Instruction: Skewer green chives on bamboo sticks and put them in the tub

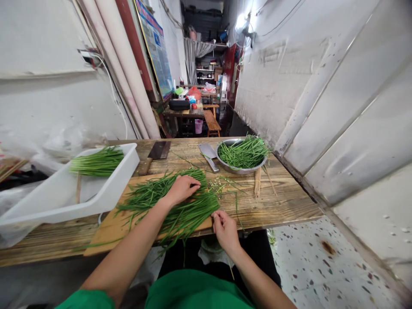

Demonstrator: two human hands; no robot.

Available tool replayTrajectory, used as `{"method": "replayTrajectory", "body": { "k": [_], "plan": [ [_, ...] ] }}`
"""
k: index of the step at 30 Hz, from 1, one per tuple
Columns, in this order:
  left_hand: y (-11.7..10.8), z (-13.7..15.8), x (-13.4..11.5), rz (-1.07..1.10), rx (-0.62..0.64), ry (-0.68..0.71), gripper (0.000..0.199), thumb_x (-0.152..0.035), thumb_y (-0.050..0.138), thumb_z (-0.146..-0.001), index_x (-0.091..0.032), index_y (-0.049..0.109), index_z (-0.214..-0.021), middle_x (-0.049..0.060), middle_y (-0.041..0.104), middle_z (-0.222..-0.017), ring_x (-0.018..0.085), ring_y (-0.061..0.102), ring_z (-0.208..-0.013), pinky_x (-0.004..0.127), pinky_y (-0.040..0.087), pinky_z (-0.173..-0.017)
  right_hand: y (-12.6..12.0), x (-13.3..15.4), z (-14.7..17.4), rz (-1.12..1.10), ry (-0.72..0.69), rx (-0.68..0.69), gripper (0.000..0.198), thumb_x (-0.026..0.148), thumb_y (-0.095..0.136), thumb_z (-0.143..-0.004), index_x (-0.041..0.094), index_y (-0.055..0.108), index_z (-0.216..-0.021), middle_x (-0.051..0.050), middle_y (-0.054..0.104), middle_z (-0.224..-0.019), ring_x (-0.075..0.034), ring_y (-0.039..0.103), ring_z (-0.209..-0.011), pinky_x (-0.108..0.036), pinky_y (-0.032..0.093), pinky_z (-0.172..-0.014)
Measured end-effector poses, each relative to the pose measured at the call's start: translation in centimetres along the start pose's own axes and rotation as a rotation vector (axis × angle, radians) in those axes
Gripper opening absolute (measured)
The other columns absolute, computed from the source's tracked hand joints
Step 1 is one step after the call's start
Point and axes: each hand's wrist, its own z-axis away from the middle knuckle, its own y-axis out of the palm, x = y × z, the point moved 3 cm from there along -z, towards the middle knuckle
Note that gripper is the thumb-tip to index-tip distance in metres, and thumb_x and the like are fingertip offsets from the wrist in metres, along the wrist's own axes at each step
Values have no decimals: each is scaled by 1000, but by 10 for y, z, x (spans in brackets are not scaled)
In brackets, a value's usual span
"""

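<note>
Garlic chives lie in two loose rows on a wooden cutting board. My left hand rests over the chives with its fingers curled together among the stalks; what lies under the fingertips is partly hidden. My right hand is pinched closed at the cut ends of the nearer row, by the board's front edge. Below that hand, a thin skewer sticks out and seems to run through its grip.
A metal bowl heaped with chives stands at the back right, with bundled skewers before it. A cleaver and a second knife lie behind the board. On the left, a white tray holds more chives.
</note>
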Motion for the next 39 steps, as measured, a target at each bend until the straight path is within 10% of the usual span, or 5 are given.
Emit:
{"method": "replayTrajectory", "body": {
  "k": [39],
  "plan": [
    [14,5,-27,138,93,65,25,-29,45,-84,-20,68,-78,2,69,-82,17,58,-83,30,32,-81,1,0,-2,19,-3,-24,30,36,36,-88,16,54,-74,6,41,-44,-9,40,-39,-19,30,-42]
  ]
}}
